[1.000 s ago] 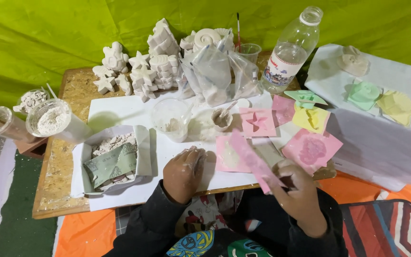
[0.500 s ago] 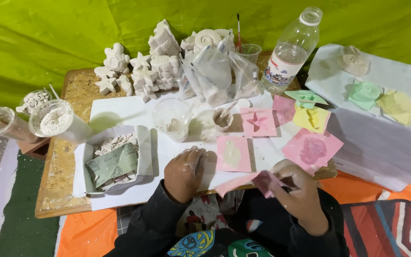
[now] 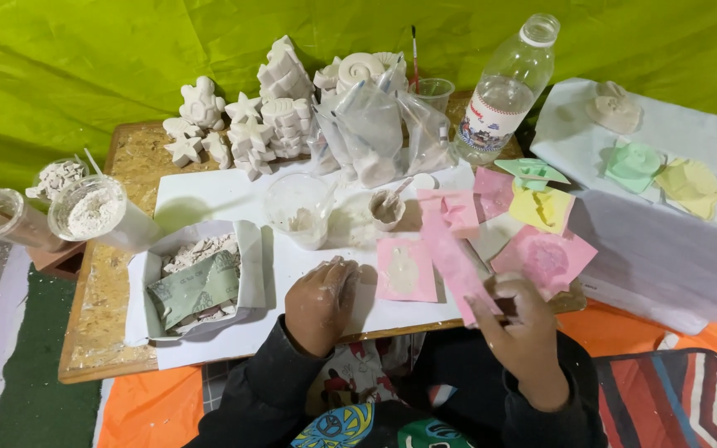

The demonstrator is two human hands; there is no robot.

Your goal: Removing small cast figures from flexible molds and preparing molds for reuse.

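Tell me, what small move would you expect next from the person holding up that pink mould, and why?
Probably the right hand lowers the pink mould flat onto the white sheet. It is held tilted above the table edge, while another pink mould with a pale filling already lies flat beside the left hand, which rests on the sheet.

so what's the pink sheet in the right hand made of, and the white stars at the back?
Pink flat mould sheet in the right hand: looks like soft rubber or silicone, matte; it bends as it is held. White star figures: probably cast plaster, chalky and dull, unpainted, matching the white powder dusting the left hand. Neither material is certain from the look alone.
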